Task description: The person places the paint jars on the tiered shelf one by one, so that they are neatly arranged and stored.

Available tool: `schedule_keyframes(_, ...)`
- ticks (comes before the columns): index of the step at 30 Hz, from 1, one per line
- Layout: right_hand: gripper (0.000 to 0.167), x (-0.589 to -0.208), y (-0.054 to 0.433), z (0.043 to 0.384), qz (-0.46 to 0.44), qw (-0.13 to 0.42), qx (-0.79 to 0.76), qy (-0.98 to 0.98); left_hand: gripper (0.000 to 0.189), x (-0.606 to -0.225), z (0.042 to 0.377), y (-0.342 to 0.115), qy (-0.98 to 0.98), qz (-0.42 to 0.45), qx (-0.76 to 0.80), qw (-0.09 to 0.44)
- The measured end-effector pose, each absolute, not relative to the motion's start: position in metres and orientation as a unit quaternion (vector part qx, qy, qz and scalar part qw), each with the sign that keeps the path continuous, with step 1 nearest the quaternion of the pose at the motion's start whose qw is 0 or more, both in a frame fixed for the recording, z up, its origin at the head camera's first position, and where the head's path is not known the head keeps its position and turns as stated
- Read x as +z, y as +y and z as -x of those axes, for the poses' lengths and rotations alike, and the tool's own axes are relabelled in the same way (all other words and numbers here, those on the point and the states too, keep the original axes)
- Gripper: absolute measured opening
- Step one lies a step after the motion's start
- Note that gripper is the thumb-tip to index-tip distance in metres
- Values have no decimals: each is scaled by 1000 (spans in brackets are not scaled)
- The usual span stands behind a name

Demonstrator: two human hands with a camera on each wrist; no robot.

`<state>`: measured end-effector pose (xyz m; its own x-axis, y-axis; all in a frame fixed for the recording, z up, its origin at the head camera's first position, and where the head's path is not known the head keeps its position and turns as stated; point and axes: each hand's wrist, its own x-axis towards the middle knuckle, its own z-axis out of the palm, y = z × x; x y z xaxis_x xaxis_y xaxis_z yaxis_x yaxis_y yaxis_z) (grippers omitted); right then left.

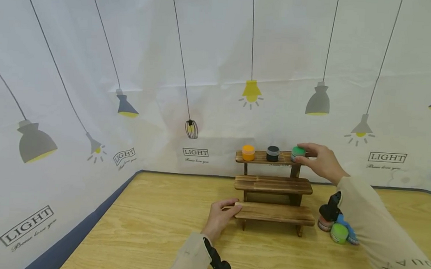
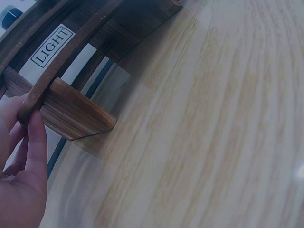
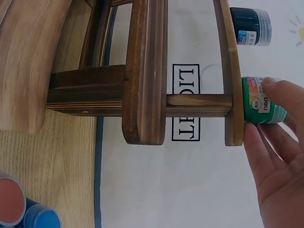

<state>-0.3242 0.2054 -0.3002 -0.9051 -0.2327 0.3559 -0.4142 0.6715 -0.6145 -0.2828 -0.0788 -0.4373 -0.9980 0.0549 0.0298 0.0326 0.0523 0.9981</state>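
Note:
A three-tier wooden stand (image 1: 273, 184) stands against the backdrop. My right hand (image 1: 322, 161) holds a green paint jar (image 1: 298, 153) at the right end of its top shelf, thumb and fingers around the jar; the right wrist view shows the green jar (image 3: 259, 100) touching the shelf. Left of it on that shelf are a black paint jar (image 1: 272, 153) and an orange paint jar (image 1: 248, 152). With my left hand (image 1: 220, 217) I pinch the left end of the bottom shelf (image 1: 275, 212); thumb and fingers grip that shelf edge in the left wrist view.
Right of the stand on the wooden table (image 1: 150, 229) sit a light green jar (image 1: 339, 233), a reddish jar (image 1: 325, 223) and a blue jar (image 1: 352, 237), partly under my right sleeve. A white backdrop (image 1: 219, 69) printed with lamps rises behind the table.

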Motion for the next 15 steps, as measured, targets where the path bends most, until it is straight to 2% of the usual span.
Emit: schedule_keyframes(15, 53, -303, 206, 325, -169, 118, 380, -902, 36, -437, 282, -78, 723, -33, 690, 6)
